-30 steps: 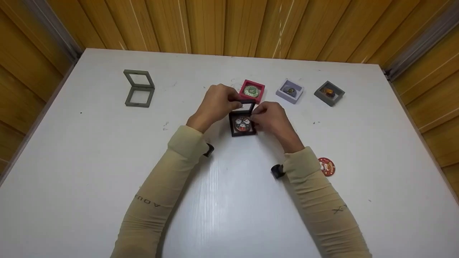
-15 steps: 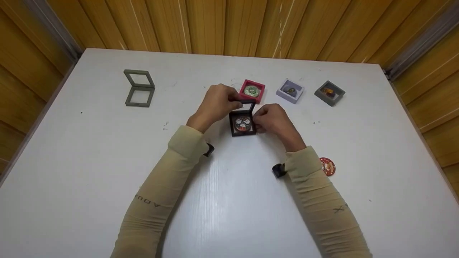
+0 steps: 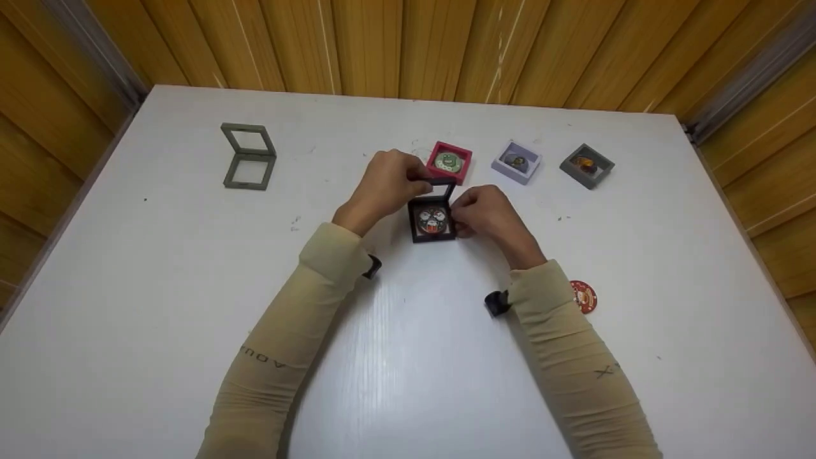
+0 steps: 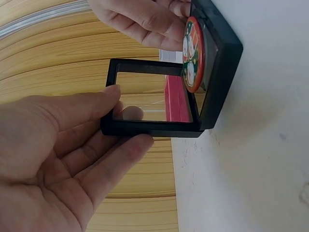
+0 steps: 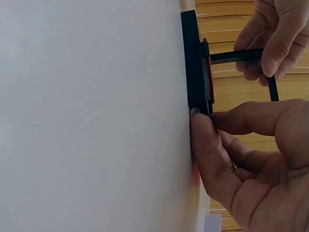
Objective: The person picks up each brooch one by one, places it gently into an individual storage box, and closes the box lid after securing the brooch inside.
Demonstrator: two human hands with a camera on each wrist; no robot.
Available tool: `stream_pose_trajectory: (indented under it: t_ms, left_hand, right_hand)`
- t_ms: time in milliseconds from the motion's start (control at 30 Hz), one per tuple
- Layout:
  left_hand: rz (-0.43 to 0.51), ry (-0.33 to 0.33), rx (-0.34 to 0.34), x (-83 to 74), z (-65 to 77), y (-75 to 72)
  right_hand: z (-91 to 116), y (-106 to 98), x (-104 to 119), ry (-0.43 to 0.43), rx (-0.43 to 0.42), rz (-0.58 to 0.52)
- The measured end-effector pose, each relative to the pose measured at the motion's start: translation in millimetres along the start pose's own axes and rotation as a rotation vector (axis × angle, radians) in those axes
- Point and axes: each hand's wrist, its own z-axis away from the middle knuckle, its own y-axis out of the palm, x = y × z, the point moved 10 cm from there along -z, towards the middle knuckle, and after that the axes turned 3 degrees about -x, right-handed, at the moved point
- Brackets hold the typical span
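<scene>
The left grip (image 3: 387,183) pinches the raised lid (image 4: 154,129) of a black, square, plastic-looking frame (image 3: 435,239); the right grip (image 3: 488,215) (nearer to the round, red-rimmed disc (image 3: 432,220), lying inside, just leftward) pinches its base (image 5: 192,55).

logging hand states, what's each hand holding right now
Left hand: closed, holding the open lid of the black case.
Right hand: closed, pinching the side of that case's base.

White table (image 3: 159,287), wooden wall (image 3: 363,44), open olive frame (image 3: 254,153), red case (image 3: 466,166), lilac case (image 3: 508,174), grey case (image 3: 575,175), red disc (image 3: 586,297)
</scene>
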Motion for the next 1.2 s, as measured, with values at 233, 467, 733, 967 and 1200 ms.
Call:
stream_pose_trajectory:
  t_ms: [233, 467, 733, 967, 1200]
  left_hand:
    - [0.019, -0.032, 0.022, 2.1, 0.9, 2.6]
    - [0.009, -0.03, 0.04, 0.3, 2.1, 2.7]
    - [-0.009, -0.021, 0.069, -1.7, 3.0, 4.0]
    - [-0.01, 0.011, 0.097, -5.3, 4.7, 4.4]
    - [-0.019, 0.01, 0.125, -8.3, 6.8, 6.2]
  right_hand:
    - [-0.7, -0.4, -1.1, 0.003, -0.003, 0.0]
    - [0.0, -0.7, 0.3, -0.002, -0.003, -0.005]
    - [-0.8, -1.2, 0.1, -0.005, 0.0, 0.015]
    - [0.4, -1.6, 1.0, -0.009, 0.008, 0.003]
    - [0.0, -1.9, -0.2, -0.001, 0.008, 0.009]
